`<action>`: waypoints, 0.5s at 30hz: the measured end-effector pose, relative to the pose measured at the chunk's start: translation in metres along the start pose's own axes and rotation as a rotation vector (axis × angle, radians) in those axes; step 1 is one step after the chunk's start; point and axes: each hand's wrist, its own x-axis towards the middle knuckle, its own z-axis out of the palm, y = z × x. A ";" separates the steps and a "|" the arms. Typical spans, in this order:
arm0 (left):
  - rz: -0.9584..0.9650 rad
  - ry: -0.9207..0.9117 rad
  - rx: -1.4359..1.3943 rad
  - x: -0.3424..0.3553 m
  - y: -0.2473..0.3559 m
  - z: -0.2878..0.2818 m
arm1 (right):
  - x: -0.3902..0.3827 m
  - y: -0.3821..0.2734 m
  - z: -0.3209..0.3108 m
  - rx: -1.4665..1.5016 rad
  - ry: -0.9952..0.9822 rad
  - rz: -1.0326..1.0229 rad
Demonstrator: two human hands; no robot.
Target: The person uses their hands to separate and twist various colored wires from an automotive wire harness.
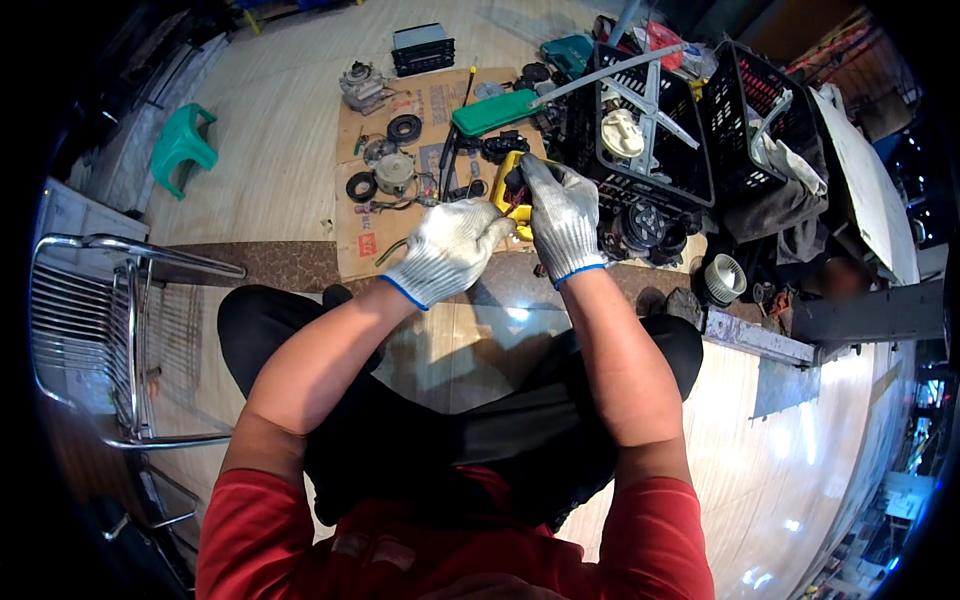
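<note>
Looks like a repair workshop, run at floor level. Shown by flattened cardboard (352, 222) on the pale floor (280, 120), strewn with a metal casting (362, 87) and black rings (393, 130); by black plastic crates (650, 190) piled with metal brackets (610, 73); by a white slotted blower wheel (725, 278); by a gloved left hand (450, 248) and right hand (565, 215). Furnished with a low green plastic stool (183, 145) and a metal-framed chair (134, 340).

A pale floor (285, 100) with a faint grain spreads through the room, crossed by a brown speckled strip (270, 262). On the left stand a small green stool (182, 148) and a shiny metal chair (134, 340) (thin bars run across it). White glints (808, 435) brighten the floor at right, and bluish lights (935, 388) show along the dark right edge.
</note>
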 end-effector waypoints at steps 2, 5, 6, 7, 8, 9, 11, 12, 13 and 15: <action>0.071 -0.001 0.038 0.000 -0.005 0.004 | 0.004 0.007 0.001 0.011 -0.002 -0.001; -0.175 -0.193 -0.099 0.006 -0.005 -0.007 | 0.007 0.007 -0.003 0.115 -0.052 0.074; -0.230 -0.244 -0.167 0.007 -0.006 -0.014 | 0.008 0.003 -0.004 0.190 -0.066 0.109; -0.284 -0.296 -0.235 0.009 -0.009 -0.020 | 0.009 -0.003 -0.006 0.264 -0.079 0.143; -0.091 -0.295 -0.017 0.006 -0.024 -0.028 | 0.009 -0.007 -0.005 0.317 -0.112 0.170; -0.412 -0.333 -0.293 0.014 -0.028 -0.029 | 0.008 -0.008 -0.004 0.254 -0.138 0.139; -0.656 -0.312 -0.886 0.017 -0.031 -0.034 | 0.006 -0.008 -0.004 0.123 -0.185 0.080; -0.633 -0.293 -0.877 0.016 -0.029 -0.038 | 0.006 -0.004 -0.001 0.079 -0.195 0.061; -0.566 -0.335 -0.633 0.018 -0.024 -0.040 | 0.005 -0.002 0.001 0.061 -0.205 0.057; -0.417 -0.393 -0.151 0.023 -0.003 -0.046 | 0.006 -0.002 0.001 0.047 -0.228 0.086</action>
